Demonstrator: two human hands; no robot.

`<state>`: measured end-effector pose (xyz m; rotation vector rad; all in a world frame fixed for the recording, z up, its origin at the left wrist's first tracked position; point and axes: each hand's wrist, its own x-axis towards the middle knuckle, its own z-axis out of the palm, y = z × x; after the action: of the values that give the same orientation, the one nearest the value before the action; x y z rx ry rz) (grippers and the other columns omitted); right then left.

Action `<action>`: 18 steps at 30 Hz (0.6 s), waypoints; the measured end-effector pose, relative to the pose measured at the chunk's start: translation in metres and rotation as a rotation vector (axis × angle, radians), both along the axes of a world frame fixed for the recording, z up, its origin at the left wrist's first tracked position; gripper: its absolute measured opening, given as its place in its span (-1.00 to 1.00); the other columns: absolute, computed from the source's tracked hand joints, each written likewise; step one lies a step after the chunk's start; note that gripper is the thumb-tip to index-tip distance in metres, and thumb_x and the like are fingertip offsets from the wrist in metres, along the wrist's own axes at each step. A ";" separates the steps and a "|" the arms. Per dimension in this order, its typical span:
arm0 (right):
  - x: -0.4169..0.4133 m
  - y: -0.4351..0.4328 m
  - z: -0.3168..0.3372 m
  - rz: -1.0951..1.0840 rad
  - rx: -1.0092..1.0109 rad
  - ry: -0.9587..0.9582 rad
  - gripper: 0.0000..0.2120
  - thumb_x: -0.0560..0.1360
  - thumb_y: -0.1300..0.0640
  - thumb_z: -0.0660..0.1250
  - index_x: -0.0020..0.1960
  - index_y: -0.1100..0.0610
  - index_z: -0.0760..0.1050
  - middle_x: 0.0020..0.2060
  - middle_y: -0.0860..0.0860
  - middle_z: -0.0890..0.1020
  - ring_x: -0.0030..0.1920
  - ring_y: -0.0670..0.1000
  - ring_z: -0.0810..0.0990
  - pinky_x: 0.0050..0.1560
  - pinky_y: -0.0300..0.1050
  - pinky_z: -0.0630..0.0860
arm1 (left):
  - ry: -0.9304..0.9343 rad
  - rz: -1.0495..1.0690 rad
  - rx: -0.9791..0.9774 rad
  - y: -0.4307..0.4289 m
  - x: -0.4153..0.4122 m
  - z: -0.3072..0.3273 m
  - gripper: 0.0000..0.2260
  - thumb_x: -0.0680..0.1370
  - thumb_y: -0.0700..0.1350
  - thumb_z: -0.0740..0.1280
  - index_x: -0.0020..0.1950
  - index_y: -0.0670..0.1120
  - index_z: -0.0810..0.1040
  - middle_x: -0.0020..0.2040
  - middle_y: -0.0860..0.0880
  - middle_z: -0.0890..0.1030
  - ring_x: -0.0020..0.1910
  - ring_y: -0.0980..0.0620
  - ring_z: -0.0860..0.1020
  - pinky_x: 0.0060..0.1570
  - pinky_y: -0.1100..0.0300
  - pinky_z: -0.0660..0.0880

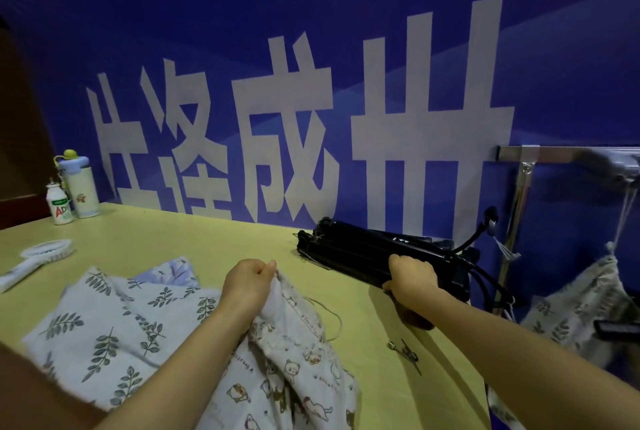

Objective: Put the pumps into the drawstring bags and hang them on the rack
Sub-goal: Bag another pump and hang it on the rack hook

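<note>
Several black pumps [360,251] lie stacked at the far right of the yellow table [194,235], their hoses curling off the right edge. My right hand [412,277] grips the near end of one pump. My left hand [251,282] pinches the top edge of a cat-print drawstring bag [298,370], lifting it off the table. Leaf-print bags [104,322] lie flat to the left of it. A metal rack [554,154] stands at the right edge. From it hangs a filled leaf-print bag [588,294] by its cord.
A blue banner [311,83] with large white characters backs the table. At the far left stand a tall bottle [78,187] and a small white bottle [59,204]. A white hand-held fan [38,258] lies near them. A small metal clip [405,351] rests by my right forearm.
</note>
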<state>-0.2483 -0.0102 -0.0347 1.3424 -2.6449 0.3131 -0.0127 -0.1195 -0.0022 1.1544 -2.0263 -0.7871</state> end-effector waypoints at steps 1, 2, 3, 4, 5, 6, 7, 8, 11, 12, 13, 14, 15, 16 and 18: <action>0.001 0.002 0.000 0.006 -0.015 -0.021 -0.78 0.53 0.03 0.30 0.10 0.12 0.42 -0.16 0.01 0.47 -0.02 0.08 0.56 0.05 -0.05 0.46 | 0.004 0.004 0.004 0.000 0.001 0.001 -0.53 0.61 -0.11 0.19 -0.46 -0.07 0.10 -0.49 -0.03 0.12 -0.48 -0.01 0.12 -0.38 0.11 0.01; 0.002 0.004 0.001 0.012 -0.030 -0.035 -0.78 0.53 0.03 0.30 0.09 0.12 0.42 -0.16 0.01 0.48 -0.03 0.08 0.56 0.04 -0.05 0.47 | 0.007 0.009 0.004 0.001 0.003 0.002 -0.54 0.61 -0.10 0.19 -0.46 -0.07 0.10 -0.49 -0.03 0.12 -0.48 -0.01 0.12 -0.38 0.12 0.01; 0.004 0.006 0.002 0.019 -0.038 -0.039 -0.79 0.53 0.02 0.29 0.08 0.11 0.42 -0.15 0.01 0.49 -0.04 0.08 0.56 0.05 -0.05 0.48 | 0.005 0.013 0.004 0.001 0.005 0.002 -0.54 0.61 -0.10 0.19 -0.45 -0.07 0.10 -0.48 -0.03 0.12 -0.48 -0.01 0.12 -0.37 0.12 0.00; 0.005 0.008 0.002 0.026 -0.043 -0.043 -0.79 0.53 0.01 0.29 0.08 0.11 0.43 -0.14 0.02 0.52 -0.04 0.07 0.57 0.06 -0.05 0.49 | 0.007 0.019 0.005 0.002 0.008 0.003 -0.54 0.61 -0.10 0.19 -0.45 -0.07 0.10 -0.48 -0.03 0.11 -0.47 -0.01 0.12 -0.37 0.12 0.00; 0.007 0.011 0.003 0.034 -0.047 -0.052 -0.78 0.53 0.00 0.29 0.08 0.10 0.43 -0.11 0.02 0.55 -0.05 0.06 0.57 0.07 -0.05 0.50 | 0.015 0.027 0.009 0.003 0.011 0.005 -0.54 0.61 -0.10 0.19 -0.45 -0.07 0.10 -0.48 -0.03 0.11 -0.47 -0.01 0.12 -0.37 0.13 0.00; 0.007 0.013 0.004 0.042 -0.054 -0.066 -0.78 0.52 -0.01 0.30 0.08 0.10 0.44 -0.10 0.02 0.57 -0.06 0.05 0.57 0.08 -0.04 0.52 | 0.027 0.037 0.016 0.003 0.014 0.006 -0.54 0.61 -0.09 0.19 -0.45 -0.07 0.10 -0.48 -0.03 0.11 -0.47 -0.01 0.12 -0.37 0.13 0.00; 0.008 0.015 0.006 0.051 -0.062 -0.089 -0.78 0.51 -0.01 0.31 0.09 0.09 0.45 -0.10 0.02 0.57 -0.07 0.04 0.57 0.06 -0.05 0.53 | 0.039 0.048 0.022 0.004 0.017 0.007 -0.54 0.61 -0.09 0.19 -0.45 -0.07 0.10 -0.48 -0.03 0.11 -0.46 -0.01 0.12 -0.36 0.13 0.00; 0.008 0.016 0.009 0.064 -0.068 -0.117 -0.77 0.50 0.00 0.32 0.09 0.09 0.45 -0.11 0.01 0.57 -0.09 0.02 0.57 0.03 -0.08 0.54 | 0.047 0.055 0.029 0.004 0.019 0.009 -0.55 0.61 -0.09 0.19 -0.45 -0.07 0.10 -0.48 -0.03 0.11 -0.46 -0.01 0.11 -0.36 0.12 0.00; 0.013 0.021 0.024 0.117 -0.053 -0.167 -0.71 0.49 0.01 0.35 0.14 0.10 0.46 -0.08 0.01 0.56 -0.10 -0.02 0.55 -0.07 -0.17 0.53 | 0.058 0.073 0.033 0.008 0.027 0.014 -0.55 0.61 -0.10 0.19 -0.45 -0.07 0.10 -0.47 -0.03 0.11 -0.46 -0.01 0.12 -0.37 0.12 0.00; 0.015 0.022 0.030 0.131 -0.047 -0.172 -0.70 0.48 0.01 0.36 0.16 0.11 0.46 -0.05 0.01 0.57 -0.09 -0.02 0.55 -0.08 -0.17 0.53 | 0.068 0.078 0.036 0.009 0.028 0.014 -0.55 0.61 -0.10 0.19 -0.45 -0.07 0.11 -0.47 -0.03 0.12 -0.45 -0.01 0.12 -0.37 0.12 0.01; 0.017 0.023 0.036 0.142 -0.045 -0.174 -0.69 0.48 0.00 0.36 0.16 0.11 0.46 -0.04 0.02 0.58 -0.09 -0.01 0.56 -0.08 -0.16 0.54 | 0.077 0.081 0.040 0.009 0.029 0.015 -0.55 0.61 -0.10 0.19 -0.45 -0.07 0.11 -0.47 -0.04 0.13 -0.45 -0.01 0.13 -0.37 0.12 0.02; 0.019 0.023 0.041 0.155 -0.051 -0.170 -0.69 0.48 0.00 0.37 0.16 0.10 0.46 -0.04 0.02 0.59 -0.08 0.00 0.56 -0.10 -0.15 0.54 | 0.081 0.085 0.044 0.009 0.030 0.015 -0.56 0.61 -0.09 0.19 -0.44 -0.07 0.13 -0.47 -0.04 0.14 -0.44 0.00 0.14 -0.36 0.12 0.04; 0.022 0.024 0.046 0.165 -0.062 -0.163 -0.69 0.48 -0.01 0.36 0.15 0.10 0.46 -0.06 0.01 0.58 -0.09 0.00 0.56 -0.13 -0.15 0.53 | 0.084 0.091 0.041 0.009 0.032 0.015 -0.57 0.61 -0.08 0.19 -0.43 -0.09 0.15 -0.46 -0.05 0.15 -0.43 0.00 0.16 -0.35 0.13 0.05; 0.025 0.025 0.050 0.176 -0.073 -0.153 -0.70 0.48 -0.01 0.36 0.14 0.10 0.46 -0.08 0.01 0.56 -0.10 0.01 0.55 -0.15 -0.16 0.51 | 0.087 0.097 0.042 0.009 0.033 0.015 -0.60 0.61 -0.07 0.19 -0.41 -0.10 0.19 -0.45 -0.07 0.18 -0.42 0.00 0.18 -0.34 0.13 0.08; 0.033 0.029 0.059 0.201 -0.094 -0.138 -0.69 0.48 -0.02 0.36 0.14 0.10 0.46 -0.05 0.02 0.58 -0.07 0.03 0.57 -0.10 -0.13 0.53 | 0.090 0.108 0.046 0.011 0.036 0.017 -0.64 0.61 -0.06 0.18 -0.36 -0.14 0.26 -0.42 -0.10 0.23 -0.39 -0.01 0.22 -0.32 0.14 0.11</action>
<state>-0.2155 0.0188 0.0247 1.6128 -2.5673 0.5686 0.0234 -0.1086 0.0147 1.2218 -1.8651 -0.8209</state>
